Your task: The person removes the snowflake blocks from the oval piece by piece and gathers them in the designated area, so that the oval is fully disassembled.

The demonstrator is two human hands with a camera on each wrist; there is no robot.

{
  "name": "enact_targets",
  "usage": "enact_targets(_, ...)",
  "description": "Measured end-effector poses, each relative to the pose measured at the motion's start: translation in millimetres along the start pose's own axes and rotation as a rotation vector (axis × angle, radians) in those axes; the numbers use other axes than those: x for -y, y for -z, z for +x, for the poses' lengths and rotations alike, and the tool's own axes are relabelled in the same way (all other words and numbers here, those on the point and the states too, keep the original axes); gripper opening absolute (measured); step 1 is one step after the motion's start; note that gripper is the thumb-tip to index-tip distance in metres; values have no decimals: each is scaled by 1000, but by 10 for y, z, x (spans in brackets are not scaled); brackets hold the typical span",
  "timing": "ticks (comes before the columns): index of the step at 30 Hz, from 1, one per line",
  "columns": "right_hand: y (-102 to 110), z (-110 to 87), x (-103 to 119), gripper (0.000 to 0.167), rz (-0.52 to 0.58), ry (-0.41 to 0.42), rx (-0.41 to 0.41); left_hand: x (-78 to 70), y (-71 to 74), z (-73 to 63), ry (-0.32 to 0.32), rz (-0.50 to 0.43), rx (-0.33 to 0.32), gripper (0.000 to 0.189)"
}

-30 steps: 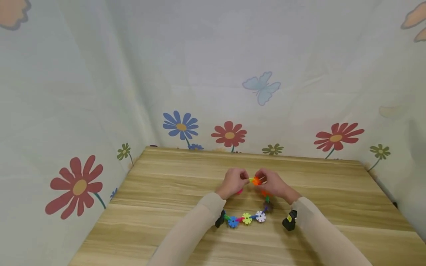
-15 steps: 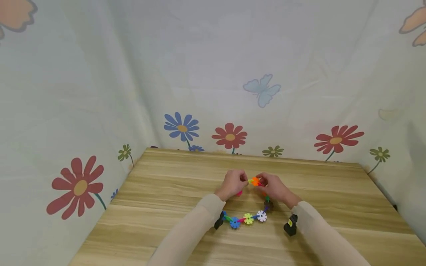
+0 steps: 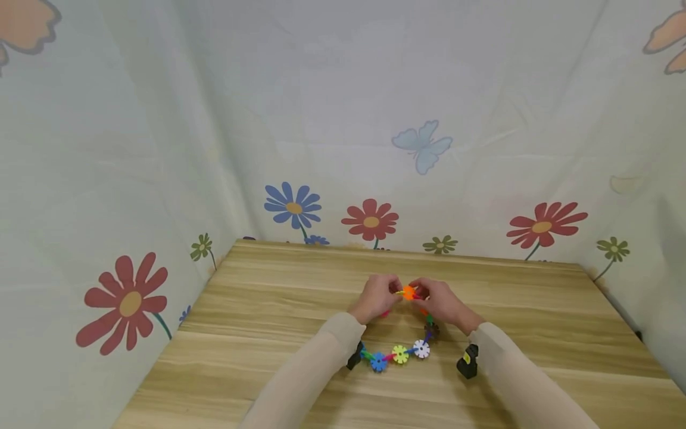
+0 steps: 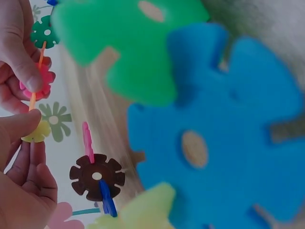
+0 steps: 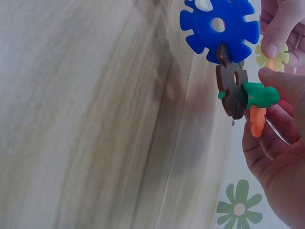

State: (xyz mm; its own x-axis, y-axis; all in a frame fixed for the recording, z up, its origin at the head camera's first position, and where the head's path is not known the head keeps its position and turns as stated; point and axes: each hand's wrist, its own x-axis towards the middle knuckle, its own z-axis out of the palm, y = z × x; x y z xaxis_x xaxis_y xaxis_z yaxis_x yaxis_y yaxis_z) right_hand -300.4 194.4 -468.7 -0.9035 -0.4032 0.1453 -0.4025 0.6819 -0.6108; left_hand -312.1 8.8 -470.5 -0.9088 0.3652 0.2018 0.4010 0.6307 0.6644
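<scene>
Slotted plastic snowflake discs are linked into a chain curving between my hands. My left hand (image 3: 377, 297) pinches a yellow disc (image 4: 37, 131) between thumb and fingers. My right hand (image 3: 440, 302) pinches a pink disc (image 4: 44, 82). Between the two, an orange disc (image 3: 409, 292) shows its face in the head view and its edge in the left wrist view, touching both neighbours. How deep its slots sit, I cannot tell. Below the right hand follow a green disc (image 5: 259, 94), a brown disc (image 5: 232, 86) and a dark blue disc (image 5: 218, 25).
The chain's near part, with a blue disc (image 3: 379, 361), a yellow-green disc (image 3: 399, 354) and a white disc (image 3: 421, 349), curves over the wooden table (image 3: 241, 333). A flower-printed cloth (image 3: 343, 149) stands behind. Each wrist carries a black camera (image 3: 468, 361).
The hands have drawn slightly closer together, narrowing the gap at the orange disc, which has shifted a little left. The near part of the chain has slid slightly.
</scene>
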Motion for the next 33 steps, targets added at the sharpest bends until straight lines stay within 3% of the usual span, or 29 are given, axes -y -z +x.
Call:
enact_targets(18,13,24,-85,31,-41,72,30,-36,-12,24,-45,102,-26,12)
enact_targets(22,23,23,-98,31,-62,57,13,-71,27,10,-40,124,-5,10)
enact_targets(28,10,16,-139,31,-61,53,3,-33,86,-16,-25,76,20,15)
enact_targets(33,18,-2,-160,32,-67,53,4,21,265,-35,-1,83,50,14)
